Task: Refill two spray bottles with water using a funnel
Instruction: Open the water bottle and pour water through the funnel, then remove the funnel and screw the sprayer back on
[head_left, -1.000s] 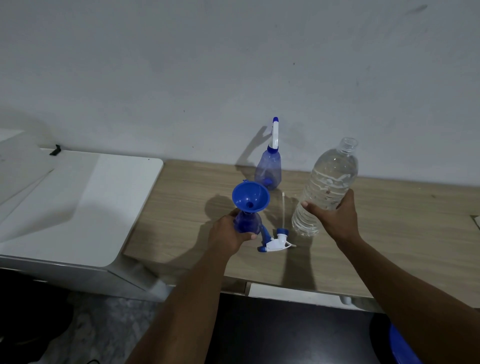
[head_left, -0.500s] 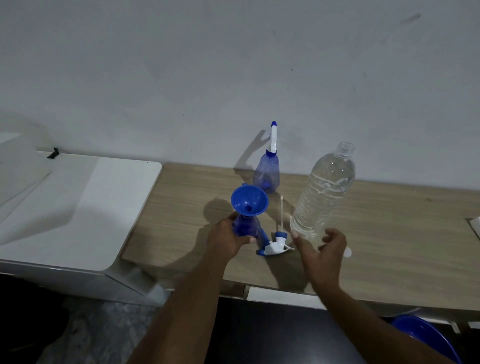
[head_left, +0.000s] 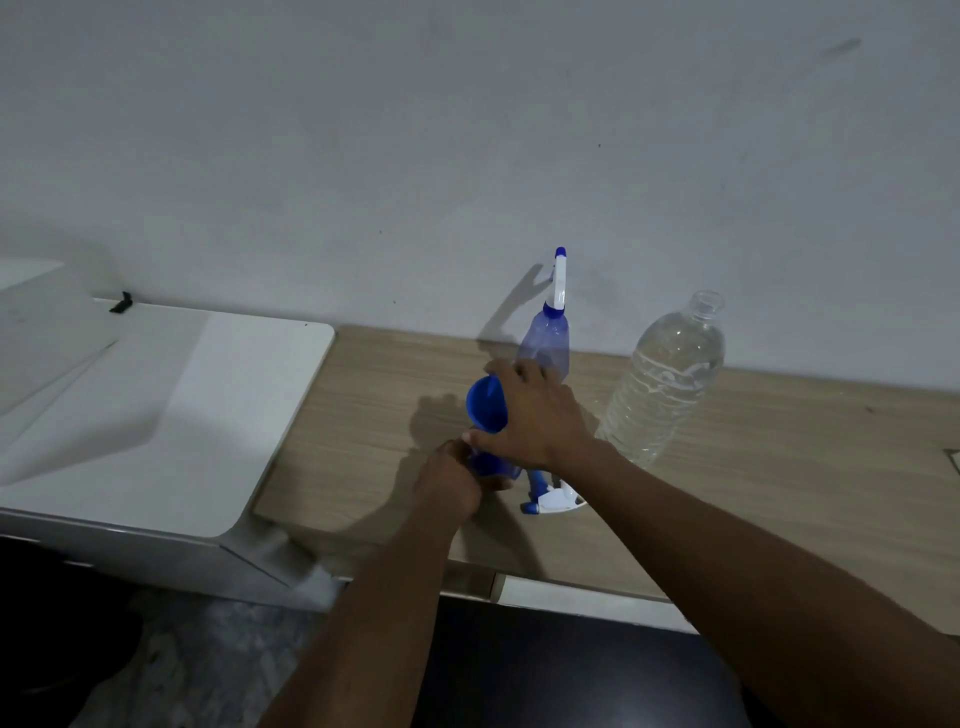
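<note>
A blue funnel sits in the neck of a blue spray bottle on the wooden counter. My left hand grips that bottle's body. Over the funnel's rim lies my right hand, fingers closed on it. Behind them, by the wall, a second spray bottle stands upright with its white and blue nozzle on. An uncapped clear water bottle stands to the right, apart from both hands. A loose white and blue spray head lies on the counter just right of the held bottle.
A white appliance top adjoins the counter on the left. The grey wall rises directly behind the bottles. Dark floor lies below the counter's front edge.
My right hand let go of the water bottle, which now stands alone, and crossed left onto the funnel. My left hand stayed on the spray bottle.
</note>
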